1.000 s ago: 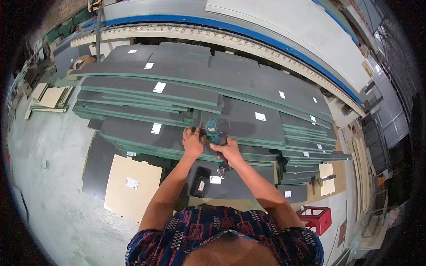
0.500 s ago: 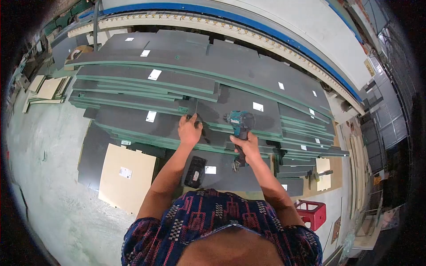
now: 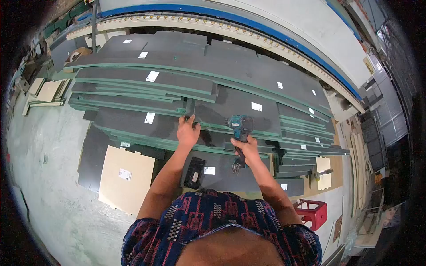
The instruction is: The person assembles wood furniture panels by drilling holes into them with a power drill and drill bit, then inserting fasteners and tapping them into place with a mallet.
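Observation:
My right hand (image 3: pixel 247 147) is wrapped round the grip of a teal and black cordless drill (image 3: pixel 242 122), its nose pointing left above the stacked panels. My left hand (image 3: pixel 188 134) is over the edge of a dark grey panel (image 3: pixel 126 119) with green edges, fingers curled together. Something small and dark shows at its fingertips, too small to name. Below the hands, a black oblong case (image 3: pixel 194 172) with a small label lies on a lower panel beside a white sticker (image 3: pixel 210 170).
Stacks of grey panels (image 3: pixel 168 46) with white stickers fill the middle. A long white and blue machine (image 3: pixel 222 27) runs behind them. A cream board (image 3: pixel 126 186) leans at front left, and a red stool (image 3: pixel 313 213) stands at right by a hammer-like tool (image 3: pixel 323 173).
The drill has dropped slightly toward me, its body tilting a little. My left hand has shifted very slightly to the left and down.

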The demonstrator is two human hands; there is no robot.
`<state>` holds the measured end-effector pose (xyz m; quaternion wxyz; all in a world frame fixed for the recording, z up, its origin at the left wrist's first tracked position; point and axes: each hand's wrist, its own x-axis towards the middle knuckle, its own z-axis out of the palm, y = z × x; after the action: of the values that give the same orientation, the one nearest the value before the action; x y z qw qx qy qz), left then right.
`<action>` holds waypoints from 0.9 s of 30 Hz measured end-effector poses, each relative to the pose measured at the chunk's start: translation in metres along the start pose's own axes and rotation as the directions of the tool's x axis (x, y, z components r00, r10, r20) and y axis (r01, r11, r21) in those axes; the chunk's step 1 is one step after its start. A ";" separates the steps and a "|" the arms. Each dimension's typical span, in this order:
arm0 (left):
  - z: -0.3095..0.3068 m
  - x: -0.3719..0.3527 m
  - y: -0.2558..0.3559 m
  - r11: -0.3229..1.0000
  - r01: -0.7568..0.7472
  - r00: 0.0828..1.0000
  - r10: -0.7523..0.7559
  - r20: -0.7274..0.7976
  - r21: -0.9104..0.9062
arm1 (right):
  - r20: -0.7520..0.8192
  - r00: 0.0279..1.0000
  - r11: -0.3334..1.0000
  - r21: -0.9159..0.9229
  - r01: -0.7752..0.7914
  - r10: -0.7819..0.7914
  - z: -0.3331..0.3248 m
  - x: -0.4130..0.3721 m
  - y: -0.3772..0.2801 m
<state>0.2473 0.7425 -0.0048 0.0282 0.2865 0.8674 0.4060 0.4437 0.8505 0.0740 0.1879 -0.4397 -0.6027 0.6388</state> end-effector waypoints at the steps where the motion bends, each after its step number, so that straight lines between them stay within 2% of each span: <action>1: -0.003 0.000 0.003 1.000 0.006 1.000 -0.007 0.006 0.012 | -0.004 1.000 1.000 -0.007 -0.005 0.005 -0.001 0.001 0.000; 12: 0.001 0.005 0.000 0.999 -0.012 1.000 0.013 -0.009 0.038 | 0.031 0.999 0.999 0.021 0.041 -0.042 0.002 -0.004 0.001; 16: -0.004 0.005 0.005 1.000 0.008 1.000 -0.008 0.009 0.010 | 0.049 0.999 0.997 0.075 0.018 -0.022 -0.003 0.003 0.007; 19: -0.003 0.005 0.003 1.000 -0.009 1.000 0.009 0.009 0.013 | 0.029 0.999 0.980 0.195 -0.031 0.026 -0.008 -0.004 -0.001; 22: -0.003 0.007 0.002 1.000 -0.013 1.000 0.013 0.021 0.018 | -0.030 1.000 0.965 0.264 0.004 0.004 -0.026 -0.009 0.001; 25: -0.002 0.006 0.001 0.999 -0.038 0.999 0.037 0.022 0.038 | -0.121 0.992 0.974 0.219 0.054 -0.028 -0.050 -0.015 -0.003; 27: -0.002 0.007 0.002 0.997 -0.040 0.999 0.039 0.021 0.071 | -0.192 0.981 0.981 0.193 0.034 0.003 -0.066 -0.018 -0.005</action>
<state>0.2421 0.7454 -0.0009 0.0185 0.3086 0.8752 0.3722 0.5036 0.8776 0.0923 0.2923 -0.4737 -0.5195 0.6483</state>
